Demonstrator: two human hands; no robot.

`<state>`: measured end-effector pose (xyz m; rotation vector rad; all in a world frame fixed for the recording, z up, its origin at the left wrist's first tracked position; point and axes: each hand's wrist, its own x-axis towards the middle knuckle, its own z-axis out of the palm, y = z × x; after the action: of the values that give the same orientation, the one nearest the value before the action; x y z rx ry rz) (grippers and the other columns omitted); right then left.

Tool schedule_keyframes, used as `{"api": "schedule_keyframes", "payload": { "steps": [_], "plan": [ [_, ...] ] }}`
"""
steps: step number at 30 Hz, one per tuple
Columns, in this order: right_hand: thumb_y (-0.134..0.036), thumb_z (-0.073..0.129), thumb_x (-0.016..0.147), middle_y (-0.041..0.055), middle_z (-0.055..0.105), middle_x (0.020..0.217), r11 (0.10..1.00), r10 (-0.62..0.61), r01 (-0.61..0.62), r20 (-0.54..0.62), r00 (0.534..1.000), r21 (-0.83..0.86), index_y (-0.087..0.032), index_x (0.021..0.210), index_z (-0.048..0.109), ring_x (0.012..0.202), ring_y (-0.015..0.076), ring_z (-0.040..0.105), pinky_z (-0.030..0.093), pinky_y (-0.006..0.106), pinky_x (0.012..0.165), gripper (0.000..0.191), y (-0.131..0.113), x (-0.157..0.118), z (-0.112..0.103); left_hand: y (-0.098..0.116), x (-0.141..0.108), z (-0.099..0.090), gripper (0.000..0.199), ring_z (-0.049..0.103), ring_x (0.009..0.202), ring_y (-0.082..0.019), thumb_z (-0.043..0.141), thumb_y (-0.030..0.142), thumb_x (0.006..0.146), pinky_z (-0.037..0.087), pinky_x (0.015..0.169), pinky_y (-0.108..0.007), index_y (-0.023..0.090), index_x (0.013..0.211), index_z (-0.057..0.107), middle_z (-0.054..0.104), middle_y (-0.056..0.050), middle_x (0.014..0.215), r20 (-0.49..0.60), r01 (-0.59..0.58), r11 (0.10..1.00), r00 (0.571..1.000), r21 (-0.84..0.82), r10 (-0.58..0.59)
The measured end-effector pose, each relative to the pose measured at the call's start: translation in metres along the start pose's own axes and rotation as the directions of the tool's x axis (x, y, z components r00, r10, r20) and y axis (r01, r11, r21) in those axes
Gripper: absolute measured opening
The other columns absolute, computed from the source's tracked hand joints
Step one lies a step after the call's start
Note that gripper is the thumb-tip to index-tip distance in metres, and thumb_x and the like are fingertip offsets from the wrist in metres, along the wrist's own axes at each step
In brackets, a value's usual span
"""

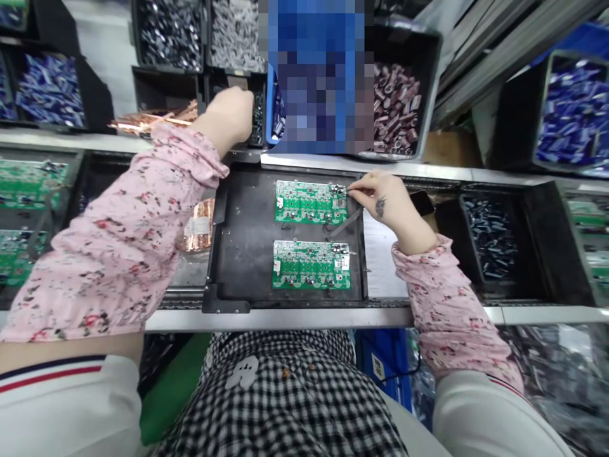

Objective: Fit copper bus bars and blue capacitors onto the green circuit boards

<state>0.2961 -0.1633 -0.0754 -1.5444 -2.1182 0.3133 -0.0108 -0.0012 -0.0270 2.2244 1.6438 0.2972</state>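
My left hand [233, 114] reaches into a small black bin of dark parts [257, 117]. Its fingers look curled, and their tips are hidden behind the back of the hand. My right hand [380, 195] is at the right top corner of the upper green circuit board [309, 202], thumb and forefinger pinched together. Whatever lies between those fingertips is too small to make out. A second green circuit board [310, 265], with a white label, lies below the first. Both sit on a flat black carrier tray [242, 228].
Behind the tray stand bins of grey parts [238, 32], brown cylindrical parts [397, 105] and copper strips [162, 117]. A bundle of copper wire [200, 225] lies left of the tray. To the right is a black box of dark parts [492, 235]; a blue-sleeved parts bin [573, 114] stands behind it.
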Motion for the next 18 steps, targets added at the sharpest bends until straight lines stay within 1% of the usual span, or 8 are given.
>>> {"api": "schedule_keyframes", "payload": {
  "steps": [1,3,6,8,11,14,16,18],
  "plan": [
    [-0.024,0.067,0.079,0.0028,0.064,0.074,1.000,0.006,-0.006,0.000,1.000,0.001,-0.025,0.080,0.077,0.069,0.0189,0.059,0.049,0.035,0.065,0.010,0.002,0.001,0.004,-0.008,0.005,0.003,0.027,0.046,0.120,-0.025,0.061,0.013,0.091,0.031,0.109,-0.042,0.006,0.117,0.060,0.060,-0.009,0.114,0.004,0.003,0.999,1.000,0.053,-0.003],
    [-0.023,0.067,0.078,0.0027,0.064,0.075,1.000,0.014,-0.014,-0.004,1.000,0.003,-0.026,0.081,0.077,0.068,0.0185,0.058,0.048,0.034,0.065,0.011,0.003,0.000,0.008,-0.019,0.006,0.009,0.026,0.047,0.118,-0.022,0.058,0.018,0.094,0.033,0.108,-0.037,0.009,0.118,0.062,0.061,-0.006,0.114,-0.012,0.005,0.992,1.000,0.129,-0.004],
    [-0.024,0.066,0.079,0.0029,0.063,0.075,1.000,0.019,-0.019,0.000,1.000,-0.005,-0.025,0.081,0.077,0.068,0.0185,0.058,0.047,0.034,0.064,0.012,0.002,-0.001,0.009,-0.022,0.001,0.012,0.028,0.050,0.122,-0.027,0.050,0.017,0.097,0.033,0.107,-0.039,0.011,0.119,0.065,0.061,-0.009,0.119,-0.058,-0.005,0.990,0.998,0.143,0.013],
    [-0.024,0.066,0.079,0.0029,0.063,0.075,1.000,0.019,-0.019,0.004,1.000,-0.014,-0.025,0.081,0.078,0.066,0.0181,0.057,0.045,0.034,0.063,0.012,0.003,-0.001,0.008,-0.020,-0.002,0.010,0.028,0.049,0.124,-0.029,0.050,0.018,0.097,0.033,0.107,-0.040,0.012,0.120,0.066,0.060,-0.011,0.122,-0.091,-0.002,0.989,0.996,0.147,0.016],
    [-0.024,0.066,0.078,0.0031,0.065,0.077,1.000,0.003,-0.003,0.012,1.000,-0.028,-0.024,0.082,0.078,0.064,0.0175,0.057,0.044,0.033,0.061,0.012,0.003,0.000,0.007,-0.019,-0.004,0.003,0.026,0.047,0.123,-0.022,0.052,0.027,0.101,0.032,0.108,-0.037,0.016,0.122,0.064,0.058,-0.006,0.126,-0.110,0.015,0.991,0.994,0.136,0.000],
    [-0.023,0.065,0.078,0.0032,0.066,0.079,0.999,-0.008,0.009,0.020,1.000,-0.049,-0.024,0.083,0.078,0.064,0.0172,0.057,0.044,0.033,0.062,0.013,0.003,0.001,0.006,-0.025,-0.002,-0.002,0.029,0.045,0.116,-0.018,0.054,0.036,0.102,0.030,0.107,-0.035,0.015,0.120,0.062,0.058,-0.002,0.126,-0.105,0.054,0.990,0.994,0.133,-0.040],
    [-0.021,0.065,0.078,0.0030,0.067,0.080,0.998,-0.012,0.014,0.036,0.999,-0.060,-0.024,0.083,0.077,0.064,0.0173,0.057,0.044,0.033,0.062,0.014,0.003,0.002,0.005,-0.031,-0.002,-0.005,0.028,0.045,0.115,-0.019,0.054,0.035,0.102,0.030,0.107,-0.034,0.014,0.118,0.062,0.058,-0.003,0.125,-0.115,0.075,0.989,0.992,0.129,-0.060],
    [-0.021,0.066,0.076,0.0029,0.067,0.079,0.997,-0.022,0.026,0.053,0.998,-0.068,-0.024,0.082,0.077,0.065,0.0180,0.058,0.045,0.033,0.063,0.013,0.005,0.003,0.006,-0.034,-0.003,-0.006,0.024,0.045,0.118,-0.020,0.053,0.032,0.102,0.029,0.108,-0.033,0.016,0.117,0.060,0.056,-0.004,0.126,-0.166,0.043,0.998,0.986,0.054,-0.034]
  ]
}}
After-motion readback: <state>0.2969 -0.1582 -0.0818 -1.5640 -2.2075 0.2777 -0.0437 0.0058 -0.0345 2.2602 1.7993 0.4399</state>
